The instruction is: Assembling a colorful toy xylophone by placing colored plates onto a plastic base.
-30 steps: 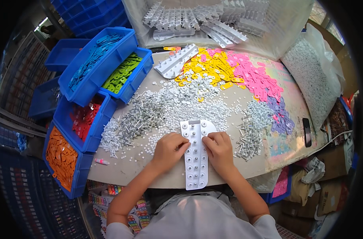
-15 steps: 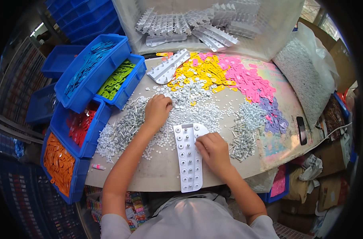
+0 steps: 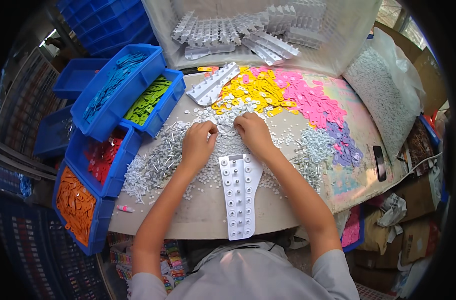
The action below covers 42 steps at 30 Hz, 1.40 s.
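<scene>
Both hands work over a pile of small white round pieces (image 3: 227, 142) in the middle of the table. At the pile's left side, my left hand (image 3: 199, 144) has thumb and fingertips pinched together; whatever they hold is too small to make out. Opposite it, my right hand (image 3: 254, 131) reaches to larger white rings (image 3: 231, 113) with its fingers bent in a pinch, their contents hidden. Between my forearms lies a white molded plate (image 3: 256, 173), its side columns carrying round white pieces and its middle column metal pins. Neither hand touches it.
Metal pins (image 3: 169, 149) lie left, more pins (image 3: 308, 172) right. Yellow (image 3: 260, 90), pink (image 3: 315, 102) and purple tabs (image 3: 344, 145) heap behind. Blue bins (image 3: 108, 192) line the left. A second white plate (image 3: 213, 85), phone (image 3: 379, 163) and clear bag (image 3: 385, 90) are also there.
My right hand has left the plate's right edge and moved forward to the white rings. My left hand has stayed nearly in place, still pinched. The plate has barely shifted.
</scene>
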Each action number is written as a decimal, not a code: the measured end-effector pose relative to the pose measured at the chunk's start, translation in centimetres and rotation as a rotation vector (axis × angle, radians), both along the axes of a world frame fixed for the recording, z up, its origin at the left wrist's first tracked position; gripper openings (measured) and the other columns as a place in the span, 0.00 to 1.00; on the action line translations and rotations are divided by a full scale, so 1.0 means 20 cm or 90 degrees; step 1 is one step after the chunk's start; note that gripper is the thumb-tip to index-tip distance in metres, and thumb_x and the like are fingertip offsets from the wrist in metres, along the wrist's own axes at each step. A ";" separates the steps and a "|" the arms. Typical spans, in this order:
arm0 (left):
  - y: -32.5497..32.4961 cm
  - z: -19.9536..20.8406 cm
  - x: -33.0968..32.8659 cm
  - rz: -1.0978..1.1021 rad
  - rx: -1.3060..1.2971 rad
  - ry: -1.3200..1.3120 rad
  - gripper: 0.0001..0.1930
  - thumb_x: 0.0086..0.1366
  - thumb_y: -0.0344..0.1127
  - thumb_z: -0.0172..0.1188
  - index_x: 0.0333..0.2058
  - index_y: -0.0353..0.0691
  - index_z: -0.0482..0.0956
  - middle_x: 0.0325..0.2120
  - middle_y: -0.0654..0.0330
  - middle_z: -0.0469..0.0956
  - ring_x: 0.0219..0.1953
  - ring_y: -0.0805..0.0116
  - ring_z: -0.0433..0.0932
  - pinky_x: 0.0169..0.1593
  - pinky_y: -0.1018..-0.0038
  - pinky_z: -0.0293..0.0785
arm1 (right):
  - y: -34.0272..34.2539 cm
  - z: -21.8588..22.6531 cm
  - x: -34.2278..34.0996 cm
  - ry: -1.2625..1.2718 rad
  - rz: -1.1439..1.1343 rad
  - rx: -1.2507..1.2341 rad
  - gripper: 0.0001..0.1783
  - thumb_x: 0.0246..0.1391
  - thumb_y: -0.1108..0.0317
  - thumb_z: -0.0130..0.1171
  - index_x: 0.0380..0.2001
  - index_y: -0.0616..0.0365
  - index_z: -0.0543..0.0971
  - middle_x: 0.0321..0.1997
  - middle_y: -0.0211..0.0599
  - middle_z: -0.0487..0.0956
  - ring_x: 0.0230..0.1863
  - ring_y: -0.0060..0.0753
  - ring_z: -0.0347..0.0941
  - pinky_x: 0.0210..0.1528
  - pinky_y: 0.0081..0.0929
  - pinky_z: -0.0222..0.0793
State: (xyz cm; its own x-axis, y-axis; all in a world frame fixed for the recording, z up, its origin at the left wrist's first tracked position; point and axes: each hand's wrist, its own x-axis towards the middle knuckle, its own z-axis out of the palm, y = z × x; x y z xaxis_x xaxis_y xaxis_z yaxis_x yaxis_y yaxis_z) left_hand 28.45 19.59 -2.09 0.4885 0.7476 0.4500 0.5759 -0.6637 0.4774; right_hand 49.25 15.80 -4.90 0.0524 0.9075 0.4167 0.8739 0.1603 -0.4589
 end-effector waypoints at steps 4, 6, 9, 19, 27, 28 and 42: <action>-0.18 0.07 -0.11 -0.019 -0.136 -0.153 0.07 0.60 0.27 0.69 0.38 0.38 0.86 0.33 0.59 0.83 0.34 0.65 0.76 0.42 0.69 0.74 | 0.02 -0.03 -0.01 -0.065 0.014 0.013 0.05 0.54 0.74 0.64 0.35 0.55 0.83 0.35 0.39 0.79 0.43 0.48 0.76 0.47 0.41 0.73; -0.28 0.10 -0.16 -0.077 -0.217 -0.194 0.06 0.61 0.27 0.69 0.38 0.37 0.88 0.34 0.60 0.84 0.35 0.69 0.76 0.41 0.72 0.73 | 0.02 -0.03 -0.01 -0.066 0.010 0.016 0.05 0.53 0.74 0.64 0.35 0.55 0.83 0.35 0.39 0.79 0.43 0.48 0.76 0.47 0.41 0.73; -0.42 0.10 -0.21 -0.132 -0.315 -0.196 0.06 0.61 0.26 0.69 0.38 0.36 0.88 0.34 0.60 0.84 0.36 0.69 0.77 0.42 0.72 0.73 | -0.03 0.00 -0.01 -0.054 0.001 0.034 0.05 0.54 0.75 0.64 0.35 0.57 0.82 0.36 0.40 0.79 0.43 0.48 0.76 0.47 0.41 0.73; -0.66 0.00 -0.25 -0.176 -0.394 -0.183 0.06 0.61 0.26 0.69 0.38 0.36 0.87 0.35 0.60 0.80 0.42 0.66 0.79 0.46 0.72 0.74 | -0.77 0.32 -0.15 0.234 0.059 -0.119 0.06 0.57 0.76 0.64 0.39 0.62 0.82 0.39 0.39 0.81 0.45 0.40 0.76 0.51 0.35 0.71; -0.68 -0.02 -0.20 -0.092 -0.432 -0.183 0.05 0.61 0.25 0.68 0.37 0.36 0.86 0.33 0.61 0.79 0.36 0.70 0.78 0.40 0.75 0.73 | -0.89 0.22 -0.21 0.302 0.042 -0.172 0.05 0.57 0.76 0.65 0.38 0.63 0.82 0.38 0.40 0.80 0.46 0.41 0.76 0.51 0.35 0.71; -0.68 -0.02 -0.20 -0.082 -0.434 -0.181 0.05 0.61 0.26 0.69 0.36 0.36 0.85 0.32 0.61 0.79 0.35 0.71 0.77 0.39 0.75 0.72 | -0.89 0.22 -0.21 0.299 0.036 -0.170 0.05 0.58 0.76 0.64 0.38 0.63 0.82 0.37 0.40 0.80 0.46 0.41 0.76 0.51 0.35 0.71; -0.73 -0.05 -0.19 -0.081 0.077 -0.057 0.07 0.55 0.28 0.74 0.32 0.37 0.85 0.26 0.59 0.79 0.29 0.62 0.76 0.33 0.66 0.69 | -0.92 0.09 -0.27 0.098 -0.012 0.012 0.08 0.52 0.75 0.69 0.37 0.58 0.82 0.32 0.38 0.75 0.35 0.43 0.73 0.39 0.39 0.69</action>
State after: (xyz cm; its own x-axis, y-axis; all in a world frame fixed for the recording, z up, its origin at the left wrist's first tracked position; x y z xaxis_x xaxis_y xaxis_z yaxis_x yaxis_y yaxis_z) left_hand 24.69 4.89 -3.16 0.5297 0.6203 0.5784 0.4428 -0.7839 0.4352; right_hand 43.80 -2.68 -3.08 0.1340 0.8980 0.4191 0.7961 0.1543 -0.5851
